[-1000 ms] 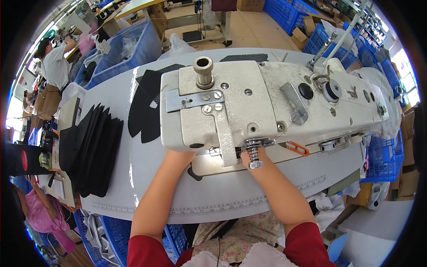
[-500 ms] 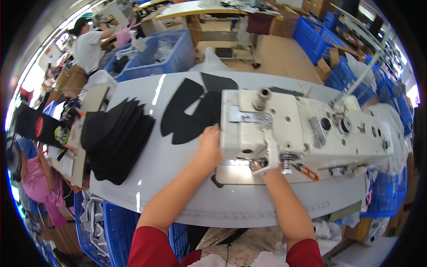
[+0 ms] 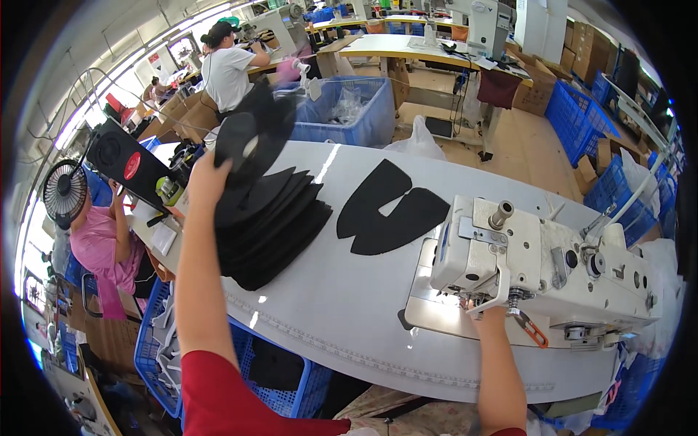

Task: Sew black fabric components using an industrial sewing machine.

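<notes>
My left hand [image 3: 207, 180] is closed on the edge of a black fabric piece [image 3: 249, 147], held up above the far left part of a stack of black cut pieces [image 3: 280, 229]. The held piece is partly smeared by motion and has a light gap in it. Another black fabric piece [image 3: 392, 211], curved with a notch in its middle, lies flat on the table between the stack and the sewing machine [image 3: 502, 251]. My right hand [image 3: 488, 318] is beside the needle area under the machine's head; its fingers are mostly hidden there.
Orange-handled snips [image 3: 534, 333] rest by the machine. A ruler strip [image 3: 349, 354] runs along the pale table's front edge. Blue baskets [image 3: 309, 389] stand below it. A fan [image 3: 64, 190] and a person in pink [image 3: 102, 236] are at left; a person in white [image 3: 227, 76] sits farther back.
My left hand has moved from beside the machine's head to above the stack, now with a black piece in it. My right hand stays by the needle area. The view has shifted left.
</notes>
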